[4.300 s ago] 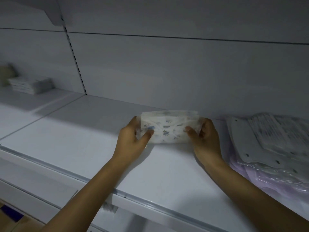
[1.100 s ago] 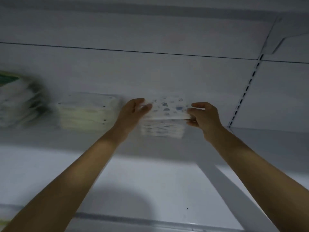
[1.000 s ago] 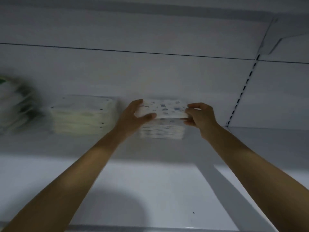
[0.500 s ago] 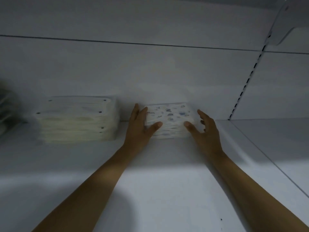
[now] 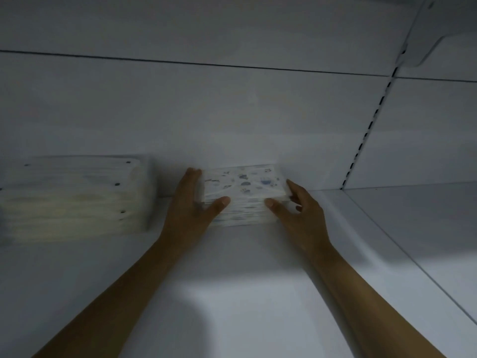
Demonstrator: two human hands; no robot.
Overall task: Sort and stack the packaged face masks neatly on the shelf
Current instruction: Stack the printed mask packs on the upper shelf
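A small stack of packaged face masks (image 5: 242, 187) with a blue print on top stands on the white shelf (image 5: 232, 293) against the back wall. My left hand (image 5: 191, 205) lies flat against the stack's left side, fingers straight, thumb on the front edge. My right hand (image 5: 299, 210) touches the right side, its thumb also on the front edge. Both hands press the stack between them.
A taller stack of plain white mask packs (image 5: 74, 197) stands to the left, a short gap away. A slotted upright (image 5: 366, 135) divides the back wall at the right, with a bracket (image 5: 423, 37) above. Another shelf section (image 5: 426, 228) continues to the right.
One printed pack was carried over, held in both hands, and laid on top of the stack. My right hand has since closed in against the stack's right side.
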